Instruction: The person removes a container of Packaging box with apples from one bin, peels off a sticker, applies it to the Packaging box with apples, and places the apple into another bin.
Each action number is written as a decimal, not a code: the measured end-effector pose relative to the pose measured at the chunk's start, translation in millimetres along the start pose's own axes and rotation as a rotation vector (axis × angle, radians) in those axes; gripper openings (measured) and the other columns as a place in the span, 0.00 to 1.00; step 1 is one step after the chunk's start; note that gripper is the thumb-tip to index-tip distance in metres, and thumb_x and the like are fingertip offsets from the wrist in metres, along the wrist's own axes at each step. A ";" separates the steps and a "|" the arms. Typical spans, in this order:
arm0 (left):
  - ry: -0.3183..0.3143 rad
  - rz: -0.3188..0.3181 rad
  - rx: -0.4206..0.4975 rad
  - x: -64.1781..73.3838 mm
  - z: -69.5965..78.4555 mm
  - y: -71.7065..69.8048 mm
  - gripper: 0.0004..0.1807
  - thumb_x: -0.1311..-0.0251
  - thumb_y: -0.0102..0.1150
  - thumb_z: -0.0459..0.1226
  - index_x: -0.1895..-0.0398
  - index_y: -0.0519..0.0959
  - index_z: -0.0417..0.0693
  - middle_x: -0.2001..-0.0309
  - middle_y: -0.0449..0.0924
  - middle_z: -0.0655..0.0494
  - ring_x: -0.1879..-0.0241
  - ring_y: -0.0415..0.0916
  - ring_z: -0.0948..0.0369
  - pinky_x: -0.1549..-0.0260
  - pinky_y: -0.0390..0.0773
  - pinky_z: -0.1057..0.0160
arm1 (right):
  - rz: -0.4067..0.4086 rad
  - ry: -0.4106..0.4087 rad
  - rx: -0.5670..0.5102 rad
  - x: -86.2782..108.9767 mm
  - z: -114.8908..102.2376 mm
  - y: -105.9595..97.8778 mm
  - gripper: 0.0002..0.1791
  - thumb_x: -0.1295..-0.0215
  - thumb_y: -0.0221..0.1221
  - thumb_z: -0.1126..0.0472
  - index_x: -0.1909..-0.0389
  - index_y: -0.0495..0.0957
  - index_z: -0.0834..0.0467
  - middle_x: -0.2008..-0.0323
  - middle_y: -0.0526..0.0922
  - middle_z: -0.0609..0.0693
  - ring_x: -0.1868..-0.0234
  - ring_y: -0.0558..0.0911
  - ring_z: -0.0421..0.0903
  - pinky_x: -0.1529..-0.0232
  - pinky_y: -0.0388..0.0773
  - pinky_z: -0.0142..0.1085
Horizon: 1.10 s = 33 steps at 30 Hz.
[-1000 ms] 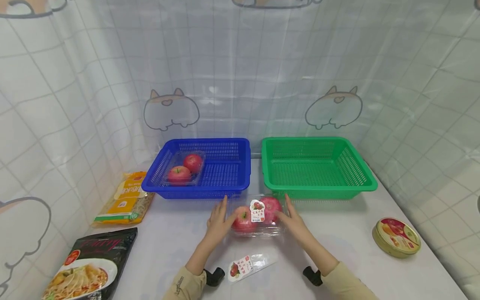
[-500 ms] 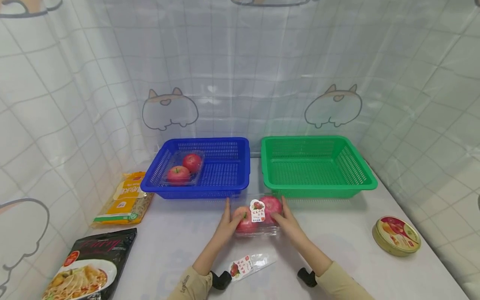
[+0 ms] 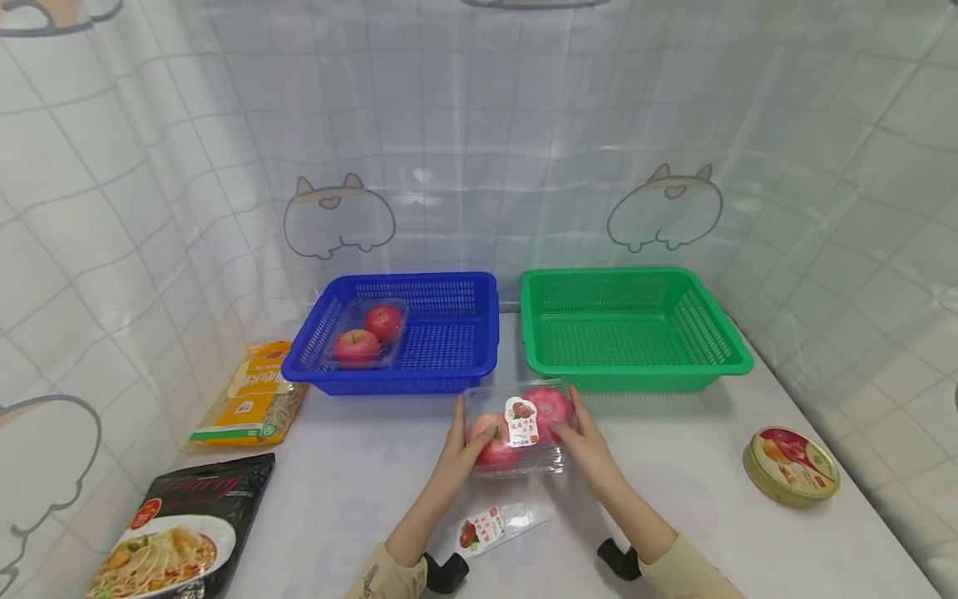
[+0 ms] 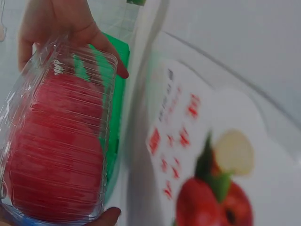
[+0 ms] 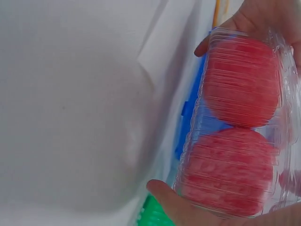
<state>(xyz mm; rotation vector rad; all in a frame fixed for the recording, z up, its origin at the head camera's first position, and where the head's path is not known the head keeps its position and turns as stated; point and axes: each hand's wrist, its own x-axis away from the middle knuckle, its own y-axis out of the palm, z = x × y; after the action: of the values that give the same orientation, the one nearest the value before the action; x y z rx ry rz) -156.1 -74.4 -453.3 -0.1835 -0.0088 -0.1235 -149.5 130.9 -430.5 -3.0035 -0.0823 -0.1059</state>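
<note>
A clear plastic box of apples (image 3: 521,423), two red apples inside and a white label on its lid, is held between both hands in front of the baskets. My left hand (image 3: 453,453) grips its left end, the thumb over the lid and fingers along the side. On the right end my right hand (image 3: 593,456) grips it the same way. The box is slightly tilted, its right end farther back. Its ribbed side and the apples (image 4: 59,155) show close up in the left wrist view. Below the hands lies a flat clear packet with an apple label (image 3: 494,530).
A blue basket (image 3: 482,376) at back left holds a second box of apples (image 3: 367,334). Beside it stands a green basket (image 3: 636,381). A yellow food bag (image 3: 250,395) and a black noodle packet (image 3: 183,532) lie left; a round tin (image 3: 792,467) sits right.
Both hands have closed in on the box ends and now grip them. The box has tilted, its right end moving up and away, and looks slightly raised.
</note>
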 end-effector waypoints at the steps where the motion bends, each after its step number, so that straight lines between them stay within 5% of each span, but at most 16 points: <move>1: 0.007 -0.002 0.000 0.6 1.9 0.4 0.47 0.38 0.52 0.47 0.27 0.34 0.43 0.28 0.31 0.41 0.30 0.30 0.42 0.36 0.37 0.39 | 0.002 0.003 0.003 1.5 -2.0 -1.1 0.42 0.35 0.53 0.60 0.27 0.38 0.57 0.28 0.38 0.62 0.29 0.38 0.61 0.33 0.41 0.55; 3: 0.018 -0.006 0.002 2.0 6.0 1.3 0.47 0.38 0.52 0.47 0.27 0.35 0.44 0.27 0.32 0.42 0.30 0.30 0.42 0.36 0.38 0.38 | 0.005 0.012 0.012 4.5 -6.8 -3.8 0.42 0.35 0.52 0.59 0.27 0.38 0.56 0.28 0.38 0.61 0.29 0.40 0.61 0.34 0.48 0.56; 6: 0.031 -0.006 -0.006 4.2 13.5 2.3 0.46 0.39 0.53 0.47 0.27 0.36 0.46 0.28 0.32 0.41 0.30 0.31 0.42 0.36 0.39 0.38 | 0.010 0.032 0.026 6.9 -14.1 -8.9 0.42 0.35 0.53 0.58 0.27 0.39 0.52 0.28 0.40 0.59 0.39 0.64 0.57 0.48 0.71 0.45; 9: 0.046 -0.009 -0.029 5.7 21.8 1.9 0.45 0.39 0.53 0.47 0.27 0.38 0.47 0.28 0.34 0.40 0.30 0.32 0.41 0.37 0.41 0.38 | 0.012 0.045 0.025 8.0 -21.3 -14.6 0.41 0.36 0.53 0.57 0.27 0.41 0.49 0.28 0.41 0.57 0.61 0.71 0.49 0.69 0.71 0.32; 10: 0.048 -0.011 -0.037 5.8 24.5 1.3 0.45 0.38 0.53 0.47 0.27 0.38 0.47 0.28 0.34 0.40 0.30 0.34 0.41 0.37 0.42 0.37 | 0.010 0.045 0.022 8.1 -23.4 -16.7 0.41 0.36 0.53 0.57 0.27 0.41 0.49 0.28 0.41 0.56 0.61 0.71 0.48 0.72 0.69 0.32; 12: 0.041 -0.025 -0.039 5.6 29.3 -0.6 0.44 0.38 0.52 0.48 0.27 0.39 0.49 0.28 0.35 0.41 0.32 0.42 0.39 0.39 0.52 0.38 | -0.001 0.048 0.013 8.6 -27.3 -20.6 0.41 0.35 0.53 0.56 0.27 0.41 0.48 0.27 0.41 0.55 0.51 0.72 0.53 0.66 0.72 0.34; 16: 0.020 -0.076 -0.015 3.6 36.7 -5.1 0.42 0.37 0.51 0.49 0.28 0.38 0.56 0.29 0.37 0.36 0.39 0.57 0.40 0.53 0.72 0.46 | -0.031 0.065 0.018 6.6 -31.4 -30.1 0.40 0.35 0.52 0.55 0.27 0.41 0.48 0.28 0.40 0.57 0.31 0.48 0.63 0.50 0.70 0.52; 18: 0.007 -0.105 0.004 2.4 39.2 -6.7 0.42 0.38 0.51 0.49 0.29 0.37 0.59 0.31 0.38 0.32 0.41 0.60 0.40 0.59 0.75 0.50 | -0.052 0.077 0.015 4.3 -33.0 -35.5 0.40 0.35 0.51 0.54 0.27 0.41 0.48 0.28 0.40 0.59 0.31 0.46 0.65 0.47 0.65 0.60; 24: -0.026 -0.155 0.098 -1.9 45.2 -6.1 0.43 0.38 0.51 0.47 0.29 0.35 0.61 0.33 0.38 0.31 0.39 0.53 0.33 0.57 0.75 0.40 | -0.111 0.106 -0.027 -4.3 -37.3 -51.6 0.40 0.37 0.51 0.55 0.27 0.43 0.47 0.27 0.38 0.57 0.31 0.46 0.65 0.43 0.57 0.66; 29: -0.043 -0.153 0.179 -4.5 48.4 -3.3 0.44 0.39 0.51 0.45 0.29 0.34 0.60 0.32 0.33 0.32 0.37 0.46 0.29 0.58 0.74 0.38 | -0.142 0.131 -0.060 -9.0 -39.7 -60.9 0.40 0.39 0.51 0.56 0.27 0.44 0.46 0.27 0.37 0.56 0.34 0.51 0.65 0.43 0.59 0.64; 33: -0.057 -0.182 0.207 -5.1 49.8 -2.4 0.43 0.39 0.49 0.46 0.29 0.35 0.59 0.34 0.40 0.30 0.39 0.55 0.33 0.58 0.75 0.40 | -0.183 0.130 -0.066 -11.6 -41.5 -68.1 0.41 0.39 0.52 0.57 0.27 0.44 0.47 0.28 0.38 0.57 0.36 0.55 0.64 0.45 0.64 0.60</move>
<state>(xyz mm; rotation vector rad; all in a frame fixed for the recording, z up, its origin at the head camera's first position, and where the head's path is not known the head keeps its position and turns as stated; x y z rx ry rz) -161.3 -67.0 -404.0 0.0214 -0.0952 -0.2977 -167.8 192.0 -381.3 -3.0384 -0.3469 -0.3286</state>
